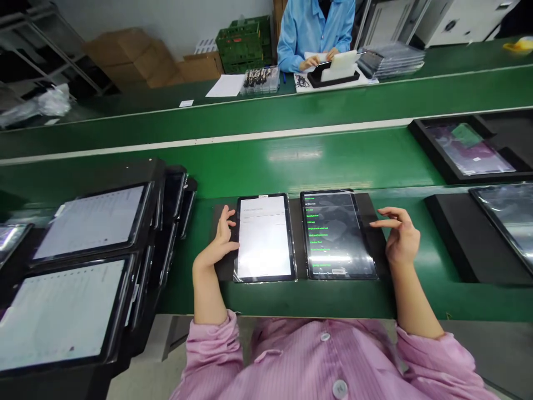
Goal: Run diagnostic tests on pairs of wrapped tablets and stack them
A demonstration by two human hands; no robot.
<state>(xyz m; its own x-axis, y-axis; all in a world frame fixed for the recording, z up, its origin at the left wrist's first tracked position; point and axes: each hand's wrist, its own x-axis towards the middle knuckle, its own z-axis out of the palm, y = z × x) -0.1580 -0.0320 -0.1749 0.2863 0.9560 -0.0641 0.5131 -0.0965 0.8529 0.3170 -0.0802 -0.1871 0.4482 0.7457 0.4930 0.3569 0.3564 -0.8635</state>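
Two tablets lie side by side on a black mat [298, 244] at the green bench. The left tablet [265, 239] shows a mostly white screen; the right tablet [338, 236] shows a dark screen with a column of green text. My left hand [217, 239] is at the left edge of the white-screened tablet, fingers apart and thumb at its border, holding nothing. Beyond the mat's right edge is my right hand [400, 236], its fingers spread and slightly bent, with nothing in it and a gap between it and the dark-screened tablet.
Stacked black trays with tablets [91, 222] rise at the left. On the right are a black tray with a tablet [470, 150] and another tablet [508, 216] on a black block [462, 239]. Across the bench, a person in blue [310, 33] works at a stand [337, 72].
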